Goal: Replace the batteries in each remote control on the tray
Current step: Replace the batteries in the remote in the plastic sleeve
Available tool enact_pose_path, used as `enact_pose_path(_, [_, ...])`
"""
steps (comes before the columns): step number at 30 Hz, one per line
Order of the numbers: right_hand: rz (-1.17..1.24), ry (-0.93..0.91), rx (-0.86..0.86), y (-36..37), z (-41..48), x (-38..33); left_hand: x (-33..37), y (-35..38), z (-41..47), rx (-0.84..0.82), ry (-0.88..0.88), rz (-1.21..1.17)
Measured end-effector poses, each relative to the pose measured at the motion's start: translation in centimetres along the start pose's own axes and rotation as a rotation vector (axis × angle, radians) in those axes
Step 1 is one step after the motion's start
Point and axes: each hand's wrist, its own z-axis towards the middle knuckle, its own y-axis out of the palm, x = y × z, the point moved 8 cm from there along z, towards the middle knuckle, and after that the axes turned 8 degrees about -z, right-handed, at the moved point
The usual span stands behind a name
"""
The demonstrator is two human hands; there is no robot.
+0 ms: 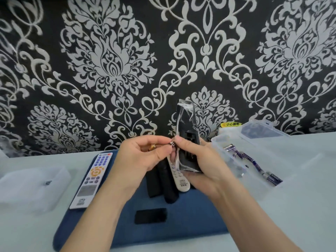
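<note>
My right hand (198,160) holds a black remote (188,142) upright above the blue tray (196,215); the remote sits in a clear plastic sleeve, its back compartment facing me. My left hand (140,155) pinches a small battery (172,143) at the remote's left edge, beside my right thumb. On the tray lie a white remote with blue and orange buttons (92,179), two black remotes (163,180), a smaller white remote (179,177) and a loose black battery cover (151,216).
An open clear plastic box (254,160) with several blue batteries stands at the right on the pale table. Another clear container (31,188) holding one small battery sits at the left. A patterned black-and-silver wall rises right behind the table.
</note>
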Motion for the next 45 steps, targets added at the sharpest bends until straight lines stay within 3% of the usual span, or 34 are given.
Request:
enact_pose_path(4, [-0.032, 0.061, 0.094, 0.2, 1.3, 1.7, 0.2, -2.7, -0.1, 0.117, 0.026, -0.061])
enact_pose_path(7, [-0.141, 0.099, 0.143, -0.6, 1.6, 2.4, 2.2, -3.0, -0.6, 0.131, 0.163, 0.18])
enact_pose_path(11, [-0.274, 0.027, 0.227, -1.7, 1.5, 2.2, 4.2, -0.6, -2.0, 0.099, 0.388, 0.588])
enact_pose_path(14, [-0.384, -0.024, 0.312, -2.0, 1.6, 1.6, 4.2, 1.0, -2.5, 0.045, 0.543, 0.764])
enact_pose_path(19, [-0.455, -0.121, 0.354, -2.3, 1.4, 0.9, 2.9, 2.4, -2.6, -0.065, 0.566, 0.923])
enact_pose_path(24, [-0.502, -0.164, 0.356, -1.6, 0.8, 0.3, 2.4, 3.2, -2.8, -0.042, 0.61, 1.009])
enact_pose_path(35, [-0.469, -0.17, 0.318, -1.6, 1.0, 0.6, 1.1, 0.8, -1.3, 0.068, 0.307, 0.548])
enact_pose_path(45, [-0.591, -0.185, 0.24, 0.3, 0.3, 0.5, -1.7, -0.6, -0.5, 0.099, 0.038, 0.083])
